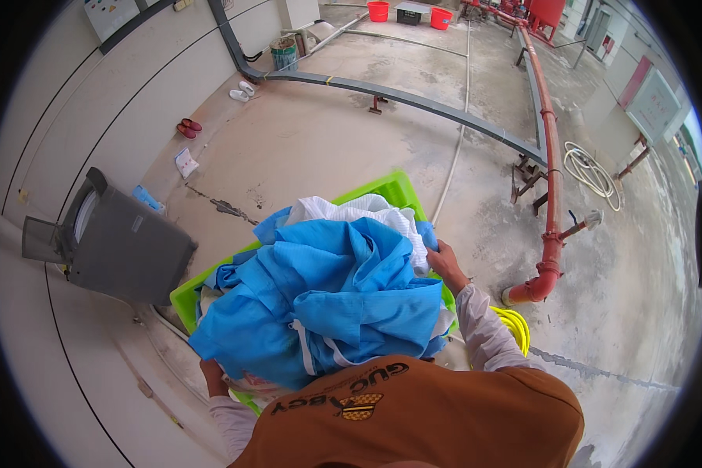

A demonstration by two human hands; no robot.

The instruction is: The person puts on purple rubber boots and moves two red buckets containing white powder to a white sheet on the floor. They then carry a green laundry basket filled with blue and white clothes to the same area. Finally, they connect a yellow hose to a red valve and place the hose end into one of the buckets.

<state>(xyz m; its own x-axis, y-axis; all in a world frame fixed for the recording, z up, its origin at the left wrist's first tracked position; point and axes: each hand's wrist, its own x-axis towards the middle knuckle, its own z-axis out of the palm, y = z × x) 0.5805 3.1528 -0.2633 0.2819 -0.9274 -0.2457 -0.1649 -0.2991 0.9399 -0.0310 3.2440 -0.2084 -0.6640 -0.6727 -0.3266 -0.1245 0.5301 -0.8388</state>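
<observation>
A bright green plastic laundry basket [398, 187] is held in front of my body, heaped above its rim with clothes. Blue garments [320, 273] with white drawstrings lie on top, and a white garment [359, 209] bunches along the far side. My right hand [448, 267] is closed around the basket's right side, its fingers beside the white and blue cloth. At the near left corner, my left hand [213, 376] grips the basket from the side; its fingers are mostly hidden by the rim and clothes.
A grey top-loading washing machine [132, 253] with its lid up stands by the left wall. A grey cable tray [405, 97] crosses ahead, meeting a red pipe [554, 195] on the right. A yellow hose [515, 324] lies near my right arm. Shoes [189, 128] sit along the wall.
</observation>
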